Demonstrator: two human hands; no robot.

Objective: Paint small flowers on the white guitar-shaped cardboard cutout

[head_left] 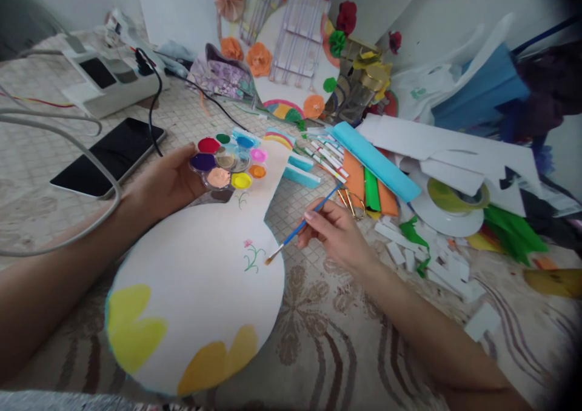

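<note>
My left hand [175, 177] grips a paint palette [233, 161] by its left side; its round wells hold red, purple, peach, yellow, orange, pink, blue and green paint. Between the fingers of my right hand [334, 232] is a blue paintbrush [300, 224], its bristles down by the right edge of a white cutout [195, 259]. The cutout has a round body and a narrow neck that runs up beside the palette. Yellow and orange petal shapes colour its lower edge. Close to the brush tip is a small painted sprig [253, 258] with green stems and a pink flower.
A phone [109, 156] and a white power strip [113, 74] with cables lie to the left. Scissors [351, 203], markers [325, 156], a blue paper roll [375, 159], adhesive tape [457, 193] and paper scraps cover the right. Paper flowers [259, 59] decorate a white piece behind.
</note>
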